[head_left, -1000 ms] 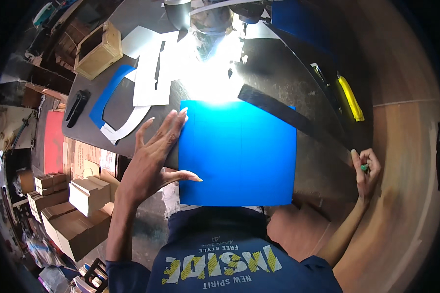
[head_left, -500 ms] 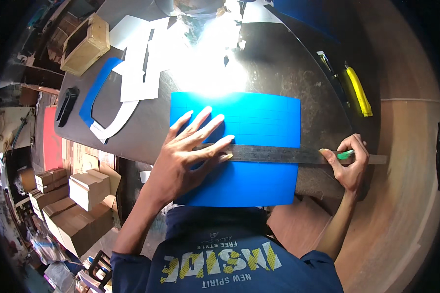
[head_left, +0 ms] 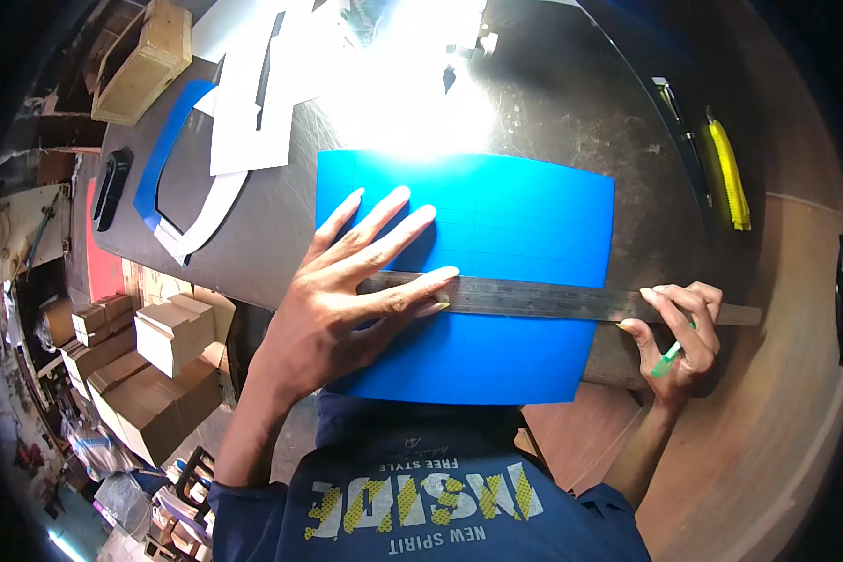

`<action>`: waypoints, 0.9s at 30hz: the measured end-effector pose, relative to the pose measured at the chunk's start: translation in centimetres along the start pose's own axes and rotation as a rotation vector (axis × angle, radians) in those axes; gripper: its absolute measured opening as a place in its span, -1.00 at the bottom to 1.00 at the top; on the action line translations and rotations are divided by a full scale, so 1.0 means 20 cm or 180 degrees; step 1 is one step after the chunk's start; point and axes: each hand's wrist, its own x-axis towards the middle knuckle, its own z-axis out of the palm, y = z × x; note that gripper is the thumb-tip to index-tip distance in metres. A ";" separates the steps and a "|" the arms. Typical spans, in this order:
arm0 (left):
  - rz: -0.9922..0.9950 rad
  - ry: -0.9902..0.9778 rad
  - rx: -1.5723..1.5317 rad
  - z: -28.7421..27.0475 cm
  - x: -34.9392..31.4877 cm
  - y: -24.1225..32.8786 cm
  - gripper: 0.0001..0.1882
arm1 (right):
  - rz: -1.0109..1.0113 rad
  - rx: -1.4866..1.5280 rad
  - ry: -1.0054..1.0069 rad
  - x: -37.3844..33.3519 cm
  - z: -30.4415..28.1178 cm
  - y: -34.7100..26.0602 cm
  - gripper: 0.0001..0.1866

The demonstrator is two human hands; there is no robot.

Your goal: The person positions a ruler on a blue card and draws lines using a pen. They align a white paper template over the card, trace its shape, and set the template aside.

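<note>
A blue sheet (head_left: pixel 534 220) with thin drawn lines lies on the dark tabletop in front of me. Across it, from side to side, runs a metal ruler (head_left: pixel 534 298) that sticks out past the sheet's right edge. My left hand (head_left: pixel 332 304) is spread over the sheet's left part, fingers apart, with the forefinger and thumb against the ruler. Toward the ruler's right end, my right hand (head_left: pixel 688 332) has its fingertips at the ruler. A green pen (head_left: pixel 666 362) is held in the curled fingers of that hand, slanting downward; its tip is hard to make out.
To the right lie a yellow box cutter (head_left: pixel 729 173) and a slim dark tool (head_left: pixel 674 108). On the left are white cut pieces (head_left: pixel 253 140), a blue strip (head_left: pixel 164 155), a black stapler-like object (head_left: pixel 112 190) and a wooden box (head_left: pixel 145 61). Cardboard boxes (head_left: pixel 173 332) stand lower left.
My right hand has turned, bringing its fingertips onto the ruler and tipping the pen downward. The left hand stays spread on the sheet. The whole view has shifted slightly.
</note>
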 end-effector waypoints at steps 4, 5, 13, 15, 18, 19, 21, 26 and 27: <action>-0.0031 0.0010 0.0001 0.00 0.00 0.01 -0.56 | -0.0016 -0.0024 0.0016 0.00 0.02 0.00 -0.61; -0.0060 0.0028 0.0010 0.00 0.01 0.02 -0.58 | -0.0003 -0.0034 0.0006 0.00 0.01 0.00 -0.61; -0.0045 0.0029 0.0074 0.01 0.00 0.02 -0.57 | -0.0147 0.0011 0.0010 -0.01 0.01 0.04 -0.63; -0.0023 0.0035 0.0099 0.01 0.00 0.02 -0.55 | -0.0162 -0.0016 0.0006 -0.01 0.01 0.05 -0.63; -0.0027 0.0019 0.0112 0.01 0.01 0.02 -0.54 | -0.0155 -0.0037 -0.0001 -0.01 0.01 0.05 -0.63; -0.0021 0.0013 0.0107 0.02 0.01 0.03 -0.54 | -0.0141 -0.0025 -0.0005 -0.01 0.01 0.05 -0.63; -0.0016 0.0027 0.0123 0.02 0.01 0.03 -0.53 | -0.0067 -0.0046 -0.0083 -0.02 -0.01 0.03 -0.61; -0.0011 -0.0072 0.0294 0.00 0.03 0.04 -0.56 | 0.0338 0.0361 -0.0194 0.03 -0.08 -0.02 -0.67; -0.0045 -0.0158 0.0342 -0.01 0.03 0.05 -0.58 | 0.0379 0.0758 0.0099 0.02 -0.10 0.00 -0.66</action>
